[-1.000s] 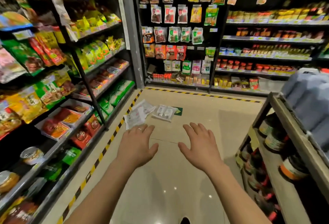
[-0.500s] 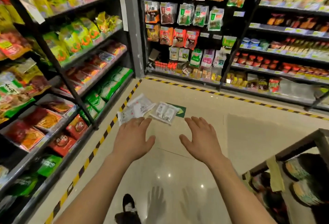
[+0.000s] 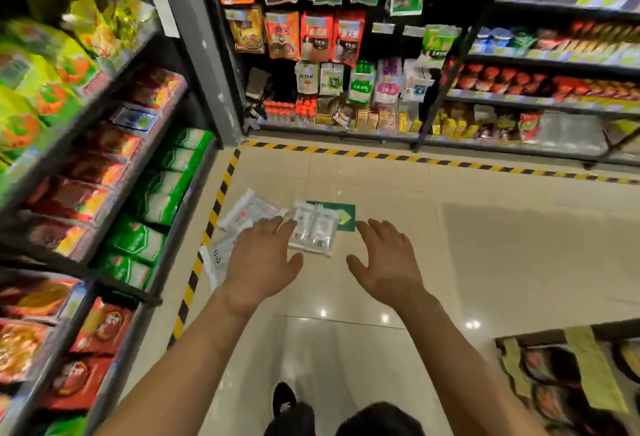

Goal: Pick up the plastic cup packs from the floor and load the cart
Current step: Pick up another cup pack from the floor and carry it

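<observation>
Three clear plastic cup packs lie on the beige floor by the left shelf. One pack point(image 3: 314, 227) lies across a green arrow sticker point(image 3: 341, 215). A second pack point(image 3: 246, 208) lies to its left. A third pack point(image 3: 219, 257) lies nearer me, partly hidden by my left hand. My left hand point(image 3: 260, 264) reaches out flat over the packs, fingers straight, holding nothing. My right hand point(image 3: 387, 262) is stretched out to the right of the packs, fingers spread, also holding nothing. Only a corner of the cart point(image 3: 568, 333) shows at the lower right.
Shelving full of snack bags point(image 3: 104, 165) runs along the left. More shelves with hanging packets point(image 3: 332, 37) close off the far end. Yellow-black hazard tape point(image 3: 207, 234) lines the floor edges. My dark shoe point(image 3: 284, 397) is at the bottom.
The view has moved forward and tilted down, so the packs are closer. Both hands have reached nearer to the packs. The cart has slid to the lower right corner.
</observation>
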`<state>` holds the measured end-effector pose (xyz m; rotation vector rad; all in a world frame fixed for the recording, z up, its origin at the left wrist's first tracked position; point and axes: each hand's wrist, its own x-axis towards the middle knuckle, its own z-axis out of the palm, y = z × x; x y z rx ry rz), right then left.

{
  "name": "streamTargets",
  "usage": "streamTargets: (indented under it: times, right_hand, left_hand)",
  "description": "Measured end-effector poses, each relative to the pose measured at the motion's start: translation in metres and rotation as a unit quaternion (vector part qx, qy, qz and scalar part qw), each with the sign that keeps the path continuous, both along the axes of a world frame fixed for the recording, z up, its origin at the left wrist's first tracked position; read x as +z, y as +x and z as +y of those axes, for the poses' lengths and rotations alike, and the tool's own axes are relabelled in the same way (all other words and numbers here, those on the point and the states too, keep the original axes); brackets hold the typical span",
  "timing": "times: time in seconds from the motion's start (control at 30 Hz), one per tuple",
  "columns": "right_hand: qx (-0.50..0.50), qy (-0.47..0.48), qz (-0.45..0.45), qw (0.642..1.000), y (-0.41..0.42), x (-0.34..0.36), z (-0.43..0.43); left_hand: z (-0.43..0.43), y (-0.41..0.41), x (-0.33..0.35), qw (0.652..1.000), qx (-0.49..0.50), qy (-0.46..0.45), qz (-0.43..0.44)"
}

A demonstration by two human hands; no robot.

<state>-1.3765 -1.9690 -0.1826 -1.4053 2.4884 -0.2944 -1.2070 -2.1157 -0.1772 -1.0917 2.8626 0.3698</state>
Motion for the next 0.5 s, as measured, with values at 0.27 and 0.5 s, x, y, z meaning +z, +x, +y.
streamTargets:
  times: [0.27,0.5]
  right_hand:
    - [-0.041,-0.004,-0.049,0.998,-0.088,-0.063,-0.114]
    - [-0.053,0.047,-0.110,0.991,-0.185,-0.171,-0.196]
  left_hand:
    - [-0.122,-0.093,-0.070,0.997,-0.006,0.048,-0.054]
    - [-0.218,-0.199,-0.157,0.986,0.017,0.111,-0.123]
